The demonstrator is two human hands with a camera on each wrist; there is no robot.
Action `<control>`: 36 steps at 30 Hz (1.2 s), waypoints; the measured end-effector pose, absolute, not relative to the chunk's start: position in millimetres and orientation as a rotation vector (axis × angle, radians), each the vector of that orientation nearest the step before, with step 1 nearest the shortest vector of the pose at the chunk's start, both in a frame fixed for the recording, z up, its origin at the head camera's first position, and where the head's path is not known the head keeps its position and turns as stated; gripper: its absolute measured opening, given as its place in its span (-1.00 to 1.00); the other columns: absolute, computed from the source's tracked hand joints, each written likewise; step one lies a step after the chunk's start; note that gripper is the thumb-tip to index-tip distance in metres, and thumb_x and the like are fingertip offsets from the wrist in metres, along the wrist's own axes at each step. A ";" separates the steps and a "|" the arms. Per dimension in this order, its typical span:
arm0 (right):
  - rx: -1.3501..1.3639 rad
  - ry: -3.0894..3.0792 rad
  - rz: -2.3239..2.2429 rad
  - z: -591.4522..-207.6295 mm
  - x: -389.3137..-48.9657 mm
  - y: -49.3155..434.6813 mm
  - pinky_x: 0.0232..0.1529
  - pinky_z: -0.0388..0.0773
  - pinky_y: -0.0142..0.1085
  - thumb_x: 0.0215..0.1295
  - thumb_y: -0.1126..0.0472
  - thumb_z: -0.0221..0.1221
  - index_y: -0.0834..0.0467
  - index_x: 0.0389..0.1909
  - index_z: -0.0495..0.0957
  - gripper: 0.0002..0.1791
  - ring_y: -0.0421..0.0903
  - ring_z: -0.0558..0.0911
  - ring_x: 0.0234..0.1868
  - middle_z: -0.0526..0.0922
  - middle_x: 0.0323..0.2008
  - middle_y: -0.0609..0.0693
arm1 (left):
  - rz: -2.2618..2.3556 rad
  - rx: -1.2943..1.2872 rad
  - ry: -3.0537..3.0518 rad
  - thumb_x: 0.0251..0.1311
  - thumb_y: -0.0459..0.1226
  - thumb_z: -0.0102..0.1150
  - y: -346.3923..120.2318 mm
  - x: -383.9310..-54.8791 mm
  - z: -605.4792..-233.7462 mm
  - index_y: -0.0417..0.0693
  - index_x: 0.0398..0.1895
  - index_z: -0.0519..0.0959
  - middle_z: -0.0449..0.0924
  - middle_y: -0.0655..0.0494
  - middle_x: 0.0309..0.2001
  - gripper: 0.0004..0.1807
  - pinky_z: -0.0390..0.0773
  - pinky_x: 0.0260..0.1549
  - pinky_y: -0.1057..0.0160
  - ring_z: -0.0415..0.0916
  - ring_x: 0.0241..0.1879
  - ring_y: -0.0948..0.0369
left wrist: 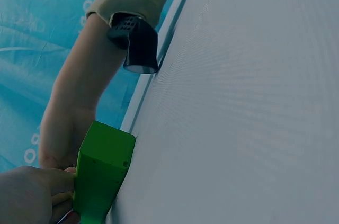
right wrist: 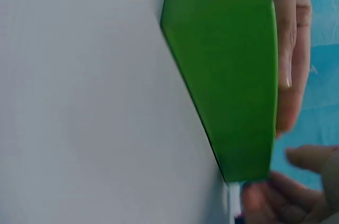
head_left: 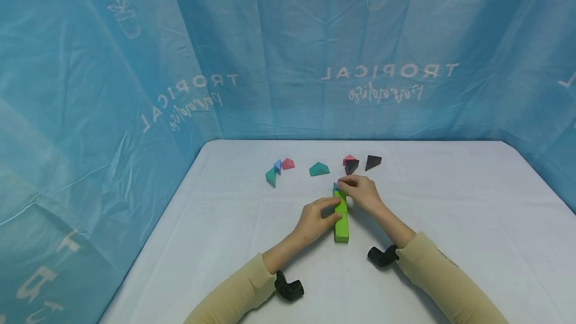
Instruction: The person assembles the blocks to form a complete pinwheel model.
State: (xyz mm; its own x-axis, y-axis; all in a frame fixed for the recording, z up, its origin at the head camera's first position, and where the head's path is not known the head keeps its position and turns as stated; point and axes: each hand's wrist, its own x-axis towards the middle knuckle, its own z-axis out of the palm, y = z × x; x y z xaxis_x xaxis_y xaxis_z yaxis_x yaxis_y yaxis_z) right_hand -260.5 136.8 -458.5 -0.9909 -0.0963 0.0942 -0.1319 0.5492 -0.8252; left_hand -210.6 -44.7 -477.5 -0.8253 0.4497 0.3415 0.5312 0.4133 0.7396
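A long bright-green block [head_left: 342,226] lies on the white table, pointing away from me, with a seam across its top. My left hand [head_left: 315,221] holds it from the left side, thumb nearer me and fingers farther along. In the left wrist view those fingers [left wrist: 61,184] lie against the green side. Beyond the block's far end shows a small blue piece [head_left: 335,187], partly covered by my right hand [head_left: 362,191], whose thumb and fingertips pinch it there. In the right wrist view the green block [right wrist: 228,75] hides much of the left hand.
Farther back lie teal pieces [head_left: 319,169], a blue one [head_left: 278,166], a red one [head_left: 288,164], another red piece [head_left: 348,159] behind a dark piece [head_left: 352,166], and a second dark piece [head_left: 373,162]. A blue printed curtain [head_left: 288,64] hangs behind the table.
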 end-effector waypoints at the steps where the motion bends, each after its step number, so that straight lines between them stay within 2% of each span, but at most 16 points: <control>1: 0.185 -2.713 1.477 -454.9 -261.5 139.2 -0.01 0.52 -0.05 0.31 0.05 0.17 0.25 -0.01 0.59 -0.62 0.07 0.58 -0.03 0.65 -0.09 0.14 | -1.391 -0.894 -2.561 0.18 -0.28 0.26 -44.9 -210.6 -477.7 -0.20 0.12 0.53 0.54 0.04 0.11 -0.58 0.35 0.16 0.27 0.40 0.17 0.19; 6: 0.057 -2.593 1.564 -436.0 -272.7 161.4 -0.02 0.52 -0.04 0.29 -0.09 0.16 0.22 0.08 0.54 -0.48 0.08 0.57 -0.04 0.62 -0.05 0.17 | -1.386 -0.892 -2.554 0.17 -0.28 0.27 -45.4 -210.6 -477.9 -0.20 0.10 0.55 0.55 0.04 0.10 -0.58 0.35 0.17 0.26 0.41 0.17 0.19; 11: -0.112 -2.498 1.589 -427.5 -286.9 188.1 0.07 0.46 -0.04 0.25 -0.14 0.17 0.22 0.14 0.50 -0.40 0.08 0.54 0.04 0.59 0.02 0.17 | -1.398 -0.893 -2.561 0.16 -0.29 0.27 -45.6 -210.4 -477.2 -0.20 0.11 0.54 0.54 0.03 0.11 -0.58 0.33 0.18 0.28 0.39 0.18 0.19; 22: -0.218 -2.453 1.332 -443.0 -312.4 210.7 0.10 0.43 -0.03 0.23 0.01 0.23 0.38 0.14 0.44 -0.39 0.18 0.50 0.09 0.54 0.04 0.31 | -1.398 -0.891 -2.557 0.17 -0.28 0.27 -45.4 -210.9 -476.5 -0.20 0.12 0.53 0.53 0.03 0.12 -0.57 0.33 0.18 0.28 0.39 0.18 0.18; 33: -0.089 -2.605 1.197 -455.5 -322.6 204.1 0.07 0.42 0.05 0.23 0.13 0.25 0.43 0.17 0.39 -0.40 0.23 0.46 0.09 0.50 0.06 0.36 | -1.401 -0.895 -2.557 0.18 -0.27 0.26 -45.4 -210.8 -479.7 -0.20 0.12 0.53 0.53 0.02 0.12 -0.57 0.33 0.17 0.28 0.39 0.18 0.17; 36: -0.014 -2.610 1.170 -455.9 -323.9 202.4 0.06 0.45 0.02 0.22 0.25 0.22 0.44 0.14 0.40 -0.48 0.24 0.50 0.06 0.51 0.04 0.37 | -1.403 -0.904 -2.552 0.18 -0.27 0.26 -45.5 -210.4 -479.9 -0.21 0.12 0.53 0.53 0.02 0.11 -0.57 0.34 0.17 0.28 0.39 0.18 0.18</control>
State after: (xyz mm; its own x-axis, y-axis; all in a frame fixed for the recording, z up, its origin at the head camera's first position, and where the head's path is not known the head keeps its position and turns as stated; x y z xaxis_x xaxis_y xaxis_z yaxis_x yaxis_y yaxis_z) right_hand -323.9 202.4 -455.9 -0.9607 0.1225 0.2490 -0.1044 0.6718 -0.7333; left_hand -210.4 -45.5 -479.9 -0.8204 0.4526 0.3494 0.5375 0.4019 0.7413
